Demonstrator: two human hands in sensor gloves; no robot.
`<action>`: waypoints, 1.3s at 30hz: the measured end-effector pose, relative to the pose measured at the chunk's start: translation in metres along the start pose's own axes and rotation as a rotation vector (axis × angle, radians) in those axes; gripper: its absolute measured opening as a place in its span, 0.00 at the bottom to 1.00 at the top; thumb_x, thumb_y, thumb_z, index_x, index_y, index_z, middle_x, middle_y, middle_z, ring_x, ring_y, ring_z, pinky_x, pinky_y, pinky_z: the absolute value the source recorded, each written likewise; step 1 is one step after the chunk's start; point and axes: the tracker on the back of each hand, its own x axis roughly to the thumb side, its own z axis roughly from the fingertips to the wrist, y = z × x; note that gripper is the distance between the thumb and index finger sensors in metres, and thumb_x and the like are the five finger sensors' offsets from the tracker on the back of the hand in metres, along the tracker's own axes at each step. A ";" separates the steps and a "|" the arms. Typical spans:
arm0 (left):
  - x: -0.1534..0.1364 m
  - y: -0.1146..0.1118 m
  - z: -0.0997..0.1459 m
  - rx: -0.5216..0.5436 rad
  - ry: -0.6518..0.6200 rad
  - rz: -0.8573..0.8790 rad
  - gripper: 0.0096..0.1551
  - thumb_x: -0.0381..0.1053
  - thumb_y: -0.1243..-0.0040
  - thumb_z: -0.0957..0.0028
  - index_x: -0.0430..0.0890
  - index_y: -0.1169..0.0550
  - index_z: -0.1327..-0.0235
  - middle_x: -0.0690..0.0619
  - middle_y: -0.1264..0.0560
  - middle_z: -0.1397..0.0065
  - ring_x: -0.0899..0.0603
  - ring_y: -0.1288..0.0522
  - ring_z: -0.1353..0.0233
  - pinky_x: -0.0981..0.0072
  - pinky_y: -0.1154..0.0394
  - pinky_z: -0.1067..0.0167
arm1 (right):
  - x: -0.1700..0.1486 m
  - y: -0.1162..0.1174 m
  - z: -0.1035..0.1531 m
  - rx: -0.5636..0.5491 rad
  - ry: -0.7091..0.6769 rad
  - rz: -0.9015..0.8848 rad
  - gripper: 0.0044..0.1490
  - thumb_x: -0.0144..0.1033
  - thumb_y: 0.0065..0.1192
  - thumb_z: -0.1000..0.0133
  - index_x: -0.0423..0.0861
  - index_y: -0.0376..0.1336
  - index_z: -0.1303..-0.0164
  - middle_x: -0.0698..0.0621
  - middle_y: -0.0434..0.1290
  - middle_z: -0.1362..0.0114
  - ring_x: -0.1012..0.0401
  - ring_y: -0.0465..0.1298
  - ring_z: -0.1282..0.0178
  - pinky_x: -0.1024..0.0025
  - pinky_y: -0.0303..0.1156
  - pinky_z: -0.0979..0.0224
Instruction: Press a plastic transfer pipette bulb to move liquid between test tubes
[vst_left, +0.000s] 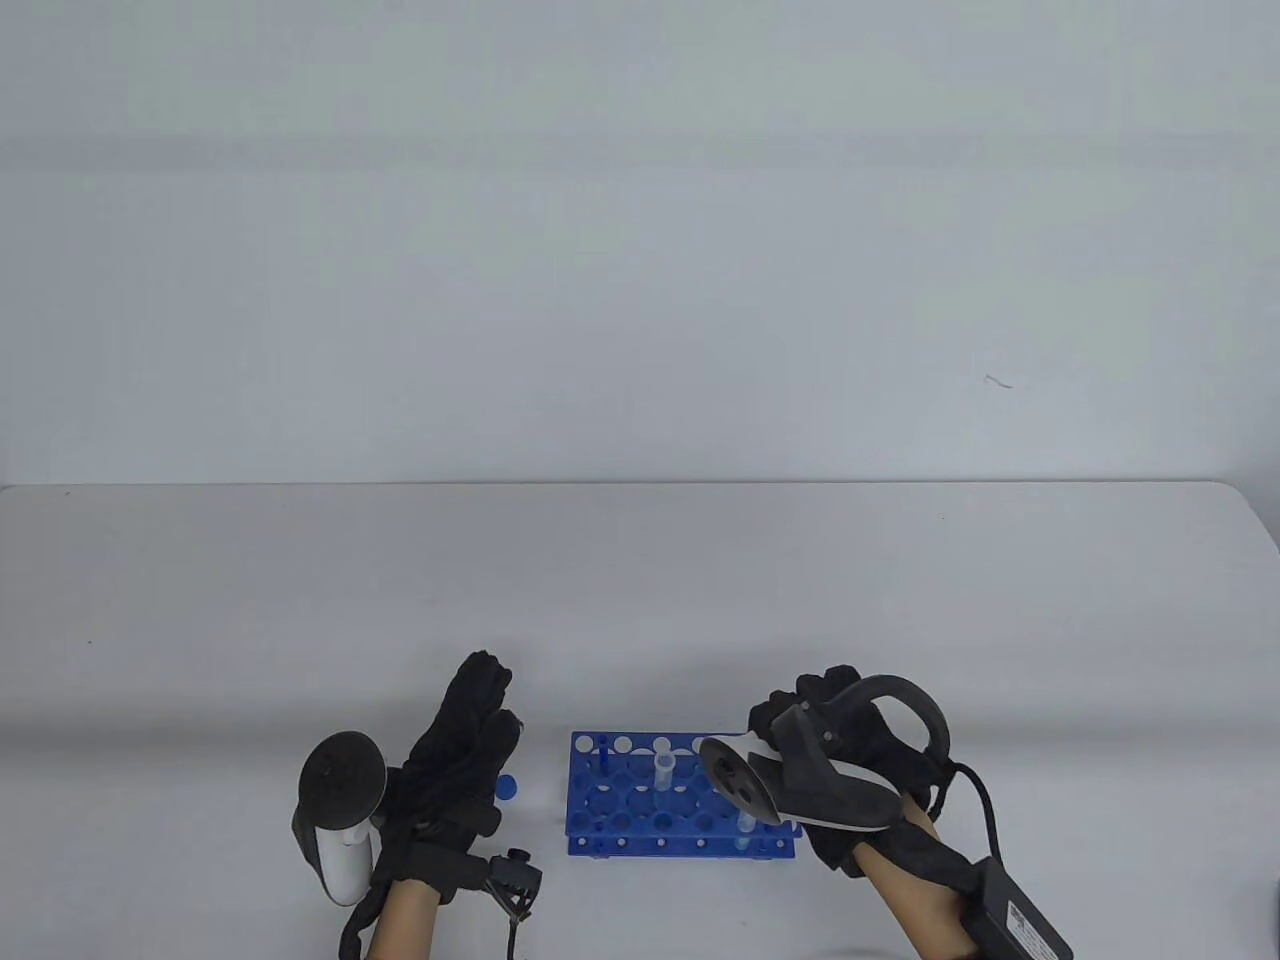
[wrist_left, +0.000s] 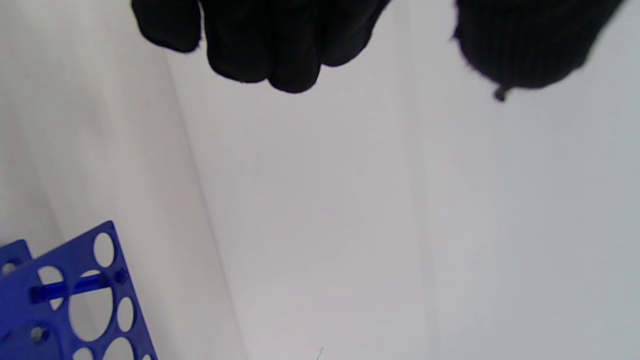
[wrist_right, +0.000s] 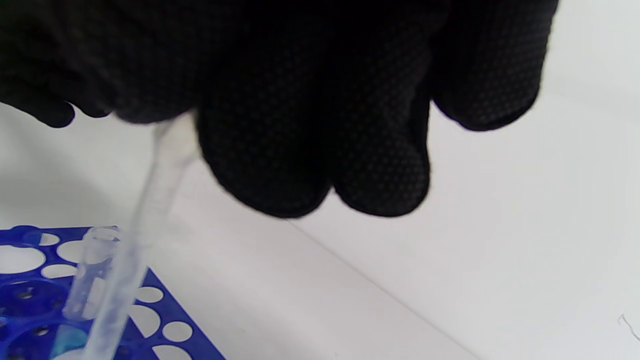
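We had the right hand low at the right of the table view, its fingers curled round the pipette; in the right wrist view the clear stem ran down from under the glove toward the lower left corner of the frame, its tip lost at the bottom edge above a pale blue patch that we took for liquid in a tube. Whether the bulb was being squeezed we could not tell, since the glove hid it. We judged the transfer under way but not finished: the stem was at one tube, and we could not tell whether we were drawing up or letting out.

The left hand lay at lower left of the table view, fingers fairly straight and loosely together, holding nothing, just left of the rack. A small blue cap sat between that hand and the rack.

In the rack a clear tube stood upright near the middle, open at the top; a second tube at the near right edge showed blue low down. A thin blue post rose at the far left corner.

Beyond lay the bare white table and the pale wall. The upright middle tube stood close beside the stem, so we judged it the thing most likely to be knocked when moving across.
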 end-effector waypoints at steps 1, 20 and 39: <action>0.000 0.000 0.000 0.000 0.000 0.000 0.57 0.76 0.49 0.58 0.52 0.45 0.16 0.50 0.41 0.12 0.40 0.42 0.15 0.41 0.44 0.18 | 0.000 0.000 0.000 0.003 0.001 -0.004 0.24 0.48 0.70 0.69 0.53 0.80 0.66 0.61 0.89 0.67 0.62 0.88 0.62 0.54 0.78 0.41; 0.000 0.000 0.000 -0.002 -0.001 -0.001 0.57 0.76 0.49 0.58 0.52 0.45 0.16 0.50 0.41 0.12 0.40 0.42 0.15 0.41 0.44 0.18 | -0.038 -0.053 0.001 0.052 0.084 -0.148 0.30 0.44 0.71 0.64 0.50 0.75 0.51 0.57 0.87 0.54 0.58 0.85 0.52 0.49 0.74 0.36; 0.000 -0.001 0.000 -0.008 -0.007 0.012 0.57 0.76 0.49 0.58 0.52 0.45 0.16 0.50 0.41 0.12 0.40 0.42 0.15 0.41 0.44 0.18 | 0.019 -0.040 -0.051 0.035 0.024 -0.138 0.29 0.43 0.71 0.64 0.51 0.75 0.52 0.58 0.87 0.55 0.59 0.85 0.53 0.50 0.75 0.37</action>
